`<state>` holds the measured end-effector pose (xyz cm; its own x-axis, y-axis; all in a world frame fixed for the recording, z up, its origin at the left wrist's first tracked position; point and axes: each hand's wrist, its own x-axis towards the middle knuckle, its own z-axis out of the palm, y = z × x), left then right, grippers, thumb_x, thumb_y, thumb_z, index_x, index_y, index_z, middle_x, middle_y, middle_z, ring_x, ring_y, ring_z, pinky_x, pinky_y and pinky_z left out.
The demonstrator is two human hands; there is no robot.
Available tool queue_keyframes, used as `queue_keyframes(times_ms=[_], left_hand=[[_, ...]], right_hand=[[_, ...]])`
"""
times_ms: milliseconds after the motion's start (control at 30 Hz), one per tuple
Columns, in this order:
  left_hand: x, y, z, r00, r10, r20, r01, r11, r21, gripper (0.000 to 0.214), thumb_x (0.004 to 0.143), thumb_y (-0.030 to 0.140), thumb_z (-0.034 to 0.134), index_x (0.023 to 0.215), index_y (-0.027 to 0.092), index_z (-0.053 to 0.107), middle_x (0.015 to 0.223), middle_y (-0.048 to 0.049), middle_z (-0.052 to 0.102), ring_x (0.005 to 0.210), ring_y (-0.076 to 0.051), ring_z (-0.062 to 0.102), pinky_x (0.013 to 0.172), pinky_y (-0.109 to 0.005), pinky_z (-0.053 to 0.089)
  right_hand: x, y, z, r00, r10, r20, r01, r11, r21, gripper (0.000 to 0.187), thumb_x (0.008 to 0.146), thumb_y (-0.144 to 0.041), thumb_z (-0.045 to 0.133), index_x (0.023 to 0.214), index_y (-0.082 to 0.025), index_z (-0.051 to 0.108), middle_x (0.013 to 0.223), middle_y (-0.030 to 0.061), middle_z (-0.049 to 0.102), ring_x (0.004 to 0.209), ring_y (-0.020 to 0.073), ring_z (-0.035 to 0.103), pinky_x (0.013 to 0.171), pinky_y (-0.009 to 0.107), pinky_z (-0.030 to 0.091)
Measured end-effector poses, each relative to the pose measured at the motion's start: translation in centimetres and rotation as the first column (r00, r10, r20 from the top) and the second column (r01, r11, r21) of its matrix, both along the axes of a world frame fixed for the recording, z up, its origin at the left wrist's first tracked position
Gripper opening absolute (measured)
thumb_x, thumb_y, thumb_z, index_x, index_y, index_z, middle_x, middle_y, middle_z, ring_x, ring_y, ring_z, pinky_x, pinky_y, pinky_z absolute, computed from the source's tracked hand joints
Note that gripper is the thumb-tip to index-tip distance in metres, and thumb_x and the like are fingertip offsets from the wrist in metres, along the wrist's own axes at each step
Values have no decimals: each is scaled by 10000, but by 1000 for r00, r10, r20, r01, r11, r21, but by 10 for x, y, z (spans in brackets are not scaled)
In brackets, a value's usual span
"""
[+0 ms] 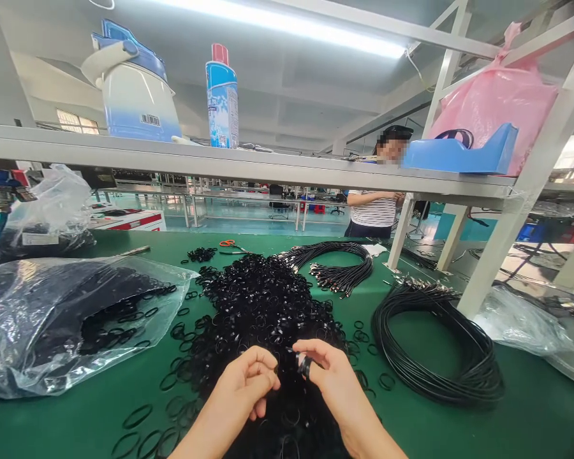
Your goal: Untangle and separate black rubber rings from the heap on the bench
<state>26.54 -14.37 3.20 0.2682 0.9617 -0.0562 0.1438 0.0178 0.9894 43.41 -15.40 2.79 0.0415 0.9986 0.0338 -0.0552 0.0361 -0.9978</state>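
Observation:
Over a large heap of thin black rings (263,299) on the green tabletop, both of my hands are close together. My left hand (249,382) is closed, thumb against curled fingers; whatever is in the pinch is too small or hidden to make out. Just to its right, my right hand (329,373) has its fingers bent inward, with a few black bands (306,367) around a digit near the tip. Something small and dark shows by its index fingertip. Loose rings (137,416) lie scattered left of the hands.
A clear plastic bag (167,319) with more rings lies left. Coiled black cables (440,376) sit at right, a cable bundle (349,255) and orange-handled scissors (228,243) farther back. A shelf (268,167) crosses above, bearing a jug (138,95) and spray can (222,102). Another person (373,207) stands beyond.

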Motion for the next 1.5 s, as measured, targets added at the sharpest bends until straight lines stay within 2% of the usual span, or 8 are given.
queue_keyframes(times_ms=[133, 300, 467, 767, 967, 1133, 1333, 1500], left_hand=[[3, -4, -3, 995, -99, 12, 98, 994, 39, 234, 771, 365, 576, 893, 165, 584, 622, 40, 569, 434, -63, 439, 456, -195, 303], [8, -9, -6, 978, -208, -23, 209, 976, 60, 378, 757, 511, 612, 889, 157, 621, 579, 66, 440, 473, -76, 378, 444, -195, 302], [9, -10, -4, 988, -147, -52, 149, 988, 31, 371, 725, 513, 632, 657, 162, 531, 541, 68, 434, 442, -65, 347, 421, -191, 252], [4, -7, 6, 1000, 11, 4, -11, 1000, -12, 275, 696, 418, 610, 625, 166, 524, 496, 76, 420, 413, -62, 321, 424, -197, 203], [-1, -3, 10, 997, 69, 47, -70, 998, 5, 410, 711, 524, 629, 587, 191, 424, 506, 87, 381, 439, -67, 304, 456, -201, 204], [-6, 2, 6, 994, 46, -102, -37, 995, 90, 470, 689, 612, 619, 566, 189, 455, 454, 76, 397, 446, -91, 354, 461, -206, 247], [-3, -2, 7, 995, -68, -77, 73, 995, 71, 395, 755, 556, 579, 798, 167, 628, 705, 0, 581, 601, -139, 516, 505, -214, 359], [2, -3, 1, 981, -121, -154, 144, 979, 144, 365, 747, 523, 617, 838, 171, 637, 699, 5, 579, 635, -144, 492, 536, -218, 358]], right_hand=[[-3, -3, -4, 992, -25, 123, 23, 1000, 16, 292, 724, -270, 596, 1001, -218, 672, 1127, 56, 624, 1116, 252, 512, 931, 351, 386], [-9, -8, -10, 978, -19, 209, 9, 999, 47, 307, 743, -252, 559, 1034, -213, 647, 1137, 67, 598, 1009, 242, 560, 852, 347, 448], [-15, -14, -8, 959, -89, 269, 42, 984, 175, 323, 727, -148, 504, 1002, -226, 655, 1125, 51, 615, 978, 231, 569, 861, 364, 448], [-12, -5, -13, 993, -5, 118, -9, 993, 117, 115, 666, -244, 679, 753, -186, 727, 1001, 67, 689, 1003, 262, 590, 846, 346, 457], [-10, -9, -7, 979, -108, 174, 98, 993, 69, 265, 646, -303, 720, 894, -213, 732, 949, 60, 693, 824, 247, 614, 740, 347, 489], [-10, -12, -4, 942, -150, 301, 109, 983, 149, 281, 721, -226, 623, 990, -261, 697, 1113, 40, 641, 970, 253, 576, 871, 381, 441], [-9, -7, -3, 958, -97, 270, 43, 979, 198, 248, 741, -100, 498, 895, -191, 669, 910, 38, 678, 799, 183, 626, 744, 299, 489], [-14, -13, -2, 873, -176, 456, 60, 964, 258, 415, 627, -14, 486, 939, -228, 656, 900, 13, 655, 786, 186, 600, 705, 300, 469]])
